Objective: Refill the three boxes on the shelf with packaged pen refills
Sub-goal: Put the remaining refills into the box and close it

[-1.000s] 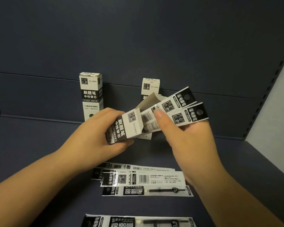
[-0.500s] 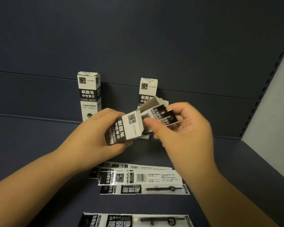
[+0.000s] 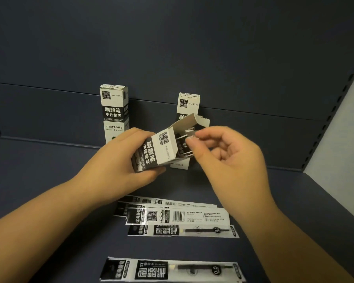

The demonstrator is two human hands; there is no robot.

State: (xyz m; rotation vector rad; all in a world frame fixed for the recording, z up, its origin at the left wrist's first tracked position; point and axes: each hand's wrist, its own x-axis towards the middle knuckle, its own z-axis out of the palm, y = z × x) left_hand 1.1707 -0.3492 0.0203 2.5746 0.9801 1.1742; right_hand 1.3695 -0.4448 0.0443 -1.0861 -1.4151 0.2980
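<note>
held box (image 3: 154, 153): white top, black band with white characters
left standing box (image 3: 114, 111): white, black band, white lettering
right standing box (image 3: 188, 104): white with black logo
loose refill packs (image 3: 178, 218): black and white print, barcode
shelf (image 3: 39, 180): dark blue-grey
side wall (image 3: 343, 123): pale grey

The dark blue shelf (image 3: 49, 180) carries two upright white-and-black refill boxes against its back panel. The left box (image 3: 114, 111) stands beyond the left grip (image 3: 119, 166), its top closed. The second box (image 3: 188, 105) stands behind the gap between the two grips, its lower part hidden. Nearer than the grips, below the right grip (image 3: 229, 160), an overlapping pile of packaged pen refills (image 3: 182, 219) lies flat. A single refill packet (image 3: 172, 270) lies apart from the pile at the shelf's near edge.
</note>
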